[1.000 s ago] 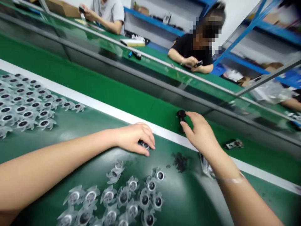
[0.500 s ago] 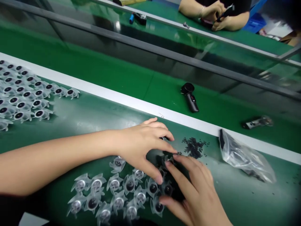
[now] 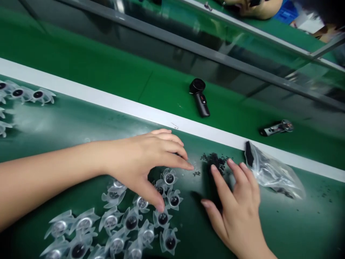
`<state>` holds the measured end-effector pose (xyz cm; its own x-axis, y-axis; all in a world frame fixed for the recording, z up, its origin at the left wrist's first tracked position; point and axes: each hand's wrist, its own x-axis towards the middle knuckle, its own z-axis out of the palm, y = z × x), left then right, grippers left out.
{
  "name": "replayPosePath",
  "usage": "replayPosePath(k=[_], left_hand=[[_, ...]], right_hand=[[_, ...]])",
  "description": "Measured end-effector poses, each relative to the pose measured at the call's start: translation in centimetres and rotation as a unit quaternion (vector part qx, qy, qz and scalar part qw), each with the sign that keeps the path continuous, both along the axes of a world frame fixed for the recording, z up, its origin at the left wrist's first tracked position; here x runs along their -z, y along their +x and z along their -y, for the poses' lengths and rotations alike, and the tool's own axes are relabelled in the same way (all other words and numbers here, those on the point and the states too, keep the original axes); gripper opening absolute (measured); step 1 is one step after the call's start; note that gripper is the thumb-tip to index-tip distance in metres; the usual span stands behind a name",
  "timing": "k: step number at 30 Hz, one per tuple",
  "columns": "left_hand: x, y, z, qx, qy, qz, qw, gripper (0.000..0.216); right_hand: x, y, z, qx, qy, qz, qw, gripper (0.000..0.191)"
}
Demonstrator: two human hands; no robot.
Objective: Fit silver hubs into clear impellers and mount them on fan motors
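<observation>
My left hand [image 3: 142, 162] lies over a cluster of translucent fan impellers [image 3: 129, 219] on the green mat, fingers stretched out and spread, fingertips next to one impeller [image 3: 169, 177]. My right hand [image 3: 237, 208] rests flat on the mat to the right of the cluster, fingers extended toward a heap of tiny black parts [image 3: 215, 160]. Neither hand grips anything that I can see.
A black handheld device [image 3: 199, 97] and a small unfinished unit [image 3: 276, 127] lie on the green conveyor belt beyond the white strip [image 3: 81, 97]. A clear plastic bag [image 3: 272, 174] lies right of the black parts. More impellers [image 3: 24, 94] sit at far left. Another person's hands [image 3: 253, 5] are across the line.
My right hand came back from the black device on the belt, passed over the impeller cluster, and now lies flat near the black parts. My left hand spread over the impellers. The view tilted down.
</observation>
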<state>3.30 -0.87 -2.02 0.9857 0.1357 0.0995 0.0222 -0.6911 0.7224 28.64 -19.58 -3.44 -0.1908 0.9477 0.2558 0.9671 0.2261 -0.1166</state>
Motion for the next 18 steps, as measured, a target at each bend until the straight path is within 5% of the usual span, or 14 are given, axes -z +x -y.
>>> replayPosePath(k=[5, 8, 12, 18], left_hand=[[0.1, 0.3, -0.5, 0.002, 0.02, 0.018, 1.0, 0.072], [0.1, 0.3, -0.4, 0.006, 0.044, 0.007, 0.999, 0.063], [0.2, 0.3, -0.5, 0.017, 0.057, 0.008, 0.998, 0.057], [0.3, 0.3, -0.5, 0.011, 0.062, 0.011, 0.998, 0.045]], right_hand=[[0.6, -0.2, 0.1, -0.018, -0.08, 0.055, 0.995, 0.076], [0.5, -0.8, -0.1, -0.064, -0.082, 0.066, 0.992, 0.078], [0.3, -1.0, 0.1, -0.001, -0.088, 0.065, 0.994, 0.08], [0.4, -1.0, 0.3, -0.032, -0.09, 0.049, 0.994, 0.076]])
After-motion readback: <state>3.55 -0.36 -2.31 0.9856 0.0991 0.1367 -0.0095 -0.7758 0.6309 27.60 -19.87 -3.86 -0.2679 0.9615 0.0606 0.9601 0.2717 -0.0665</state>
